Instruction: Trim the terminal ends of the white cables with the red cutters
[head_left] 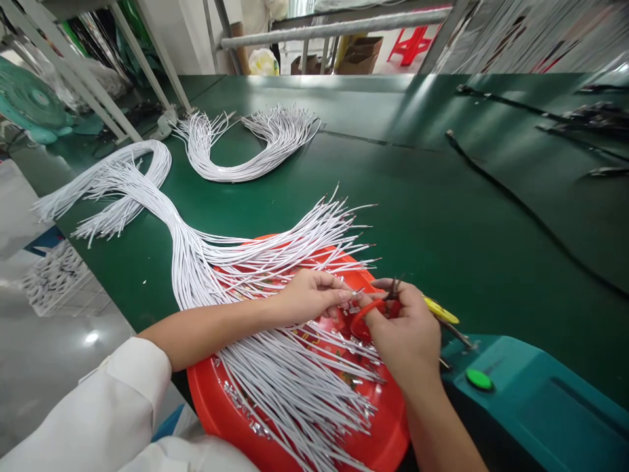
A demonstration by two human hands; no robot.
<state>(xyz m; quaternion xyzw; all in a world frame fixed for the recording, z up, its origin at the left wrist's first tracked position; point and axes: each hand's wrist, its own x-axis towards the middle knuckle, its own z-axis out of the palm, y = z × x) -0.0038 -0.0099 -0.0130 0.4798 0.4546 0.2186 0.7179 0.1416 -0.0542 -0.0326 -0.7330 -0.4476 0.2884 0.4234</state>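
My left hand (314, 298) is closed in a pinch over a red plastic basin, with a white wire end and a small metal piece at its fingertips. Close beside it, my right hand (407, 328) curls around red-handled scissors (362, 322); its thumb and finger meet the left fingertips. Long white wires (196, 262) fan across the red basin (206, 387), some with bare ends pointing right. Another spread of white wires (295, 387) lies below my left forearm. Small shiny metal pieces (246, 413) are scattered in the basin.
A teal machine (540, 400) with a green button stands at the lower right, near a yellow handle (442, 311). Two more white wire bundles (236, 172) (113, 177) lie on the green table (393, 190). Black cables (531, 210) stretch along the right side.
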